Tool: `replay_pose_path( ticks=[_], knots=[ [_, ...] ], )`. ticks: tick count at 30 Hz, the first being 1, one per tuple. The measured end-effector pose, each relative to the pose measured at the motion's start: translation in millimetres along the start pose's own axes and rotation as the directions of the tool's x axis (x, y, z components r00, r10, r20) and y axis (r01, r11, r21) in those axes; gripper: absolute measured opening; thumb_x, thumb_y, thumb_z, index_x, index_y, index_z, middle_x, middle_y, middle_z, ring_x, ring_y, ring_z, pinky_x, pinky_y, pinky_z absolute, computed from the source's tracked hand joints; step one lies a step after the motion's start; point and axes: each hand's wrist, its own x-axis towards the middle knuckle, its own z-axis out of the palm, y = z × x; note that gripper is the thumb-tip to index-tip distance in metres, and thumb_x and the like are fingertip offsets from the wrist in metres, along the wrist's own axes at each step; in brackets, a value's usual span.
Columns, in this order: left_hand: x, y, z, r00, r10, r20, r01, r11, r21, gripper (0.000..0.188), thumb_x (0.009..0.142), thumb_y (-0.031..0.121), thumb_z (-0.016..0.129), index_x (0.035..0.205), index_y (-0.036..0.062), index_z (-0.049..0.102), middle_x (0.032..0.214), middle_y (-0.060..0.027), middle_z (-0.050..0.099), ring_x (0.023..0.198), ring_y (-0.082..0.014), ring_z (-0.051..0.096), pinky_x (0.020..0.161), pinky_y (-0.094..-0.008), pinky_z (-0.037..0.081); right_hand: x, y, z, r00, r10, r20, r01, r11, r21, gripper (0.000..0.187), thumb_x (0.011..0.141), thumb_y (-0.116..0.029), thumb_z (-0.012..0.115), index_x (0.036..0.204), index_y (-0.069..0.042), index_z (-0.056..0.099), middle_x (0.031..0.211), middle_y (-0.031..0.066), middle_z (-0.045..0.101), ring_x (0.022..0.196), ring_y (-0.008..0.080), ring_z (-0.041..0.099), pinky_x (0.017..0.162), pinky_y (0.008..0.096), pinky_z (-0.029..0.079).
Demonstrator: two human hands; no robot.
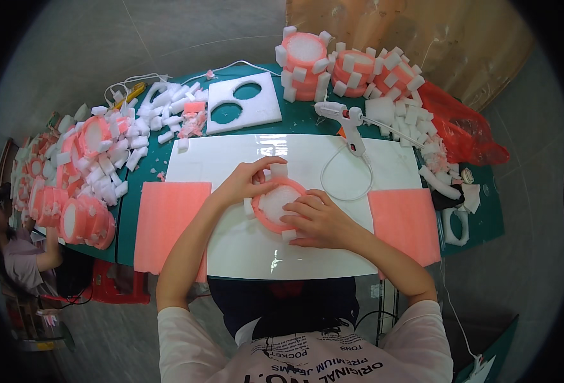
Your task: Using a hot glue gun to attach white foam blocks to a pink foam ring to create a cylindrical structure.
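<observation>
In front of me a round foam piece, a pink ring around a white disc [275, 203], rests on the glossy white board [244, 255]. Small white foam blocks stick out from its rim. My left hand [251, 180] pinches a white foam block [278, 170] at the ring's far edge. My right hand [322, 221] is curled over the ring's right side, its fingers on the white disc and rim. Beyond the right hand lies a white hot glue gun [352, 131], its cord looped on the board.
Pink foam sheets [170, 223] flank the board. A white foam sheet [266, 105] with two round holes lies behind, beside heaped foam blocks [106, 169]. Finished-looking foam stacks [304, 64] stand at the back, near a red plastic bag [460, 124]. Another person [27, 255] sits at left.
</observation>
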Motion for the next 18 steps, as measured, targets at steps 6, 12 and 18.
replay_pose_path(
  ticks=[6, 12, 18],
  knots=[
    [0.4, 2.8, -0.8, 0.999, -0.033, 0.012, 0.033, 0.999, 0.005, 0.054, 0.073, 0.011, 0.067, 0.124, 0.0221, 0.053, 0.062, -0.0014, 0.05, 0.056, -0.0094, 0.046, 0.056, -0.0238, 0.04, -0.3, 0.6, 0.1, 1.0, -0.006, 0.0, 0.006, 1.0, -0.005, 0.044, 0.068, -0.032, 0.074, 0.102, -0.013, 0.056, 0.111, 0.0033, 0.053, 0.104, 0.0207, 0.05, 0.097, 0.0419, 0.033],
    [0.4, 2.0, 0.0, 1.0, -0.016, 0.002, 0.016, 1.0, -0.001, 0.054, 0.073, 0.012, 0.067, 0.124, 0.0224, 0.053, 0.062, -0.0015, 0.049, 0.056, -0.0095, 0.046, 0.056, -0.0238, 0.041, 0.1, 0.3, -0.2, 1.0, -0.002, 0.008, 0.002, 1.0, -0.005, 0.044, 0.068, -0.032, 0.074, 0.103, -0.013, 0.056, 0.112, 0.0032, 0.053, 0.105, 0.0208, 0.049, 0.097, 0.0419, 0.033],
    [0.2, 1.3, -0.5, 0.999, -0.036, 0.007, 0.036, 0.999, 0.004, 0.053, 0.073, 0.012, 0.068, 0.124, 0.0223, 0.053, 0.062, -0.0013, 0.049, 0.056, -0.0094, 0.046, 0.056, -0.0238, 0.04, 0.0, 0.5, 1.0, 1.0, 0.001, 0.004, -0.001, 1.0, 0.0, 0.046, 0.066, -0.031, 0.076, 0.103, -0.013, 0.056, 0.112, 0.003, 0.054, 0.105, 0.021, 0.05, 0.097, 0.0418, 0.033]
  ],
)
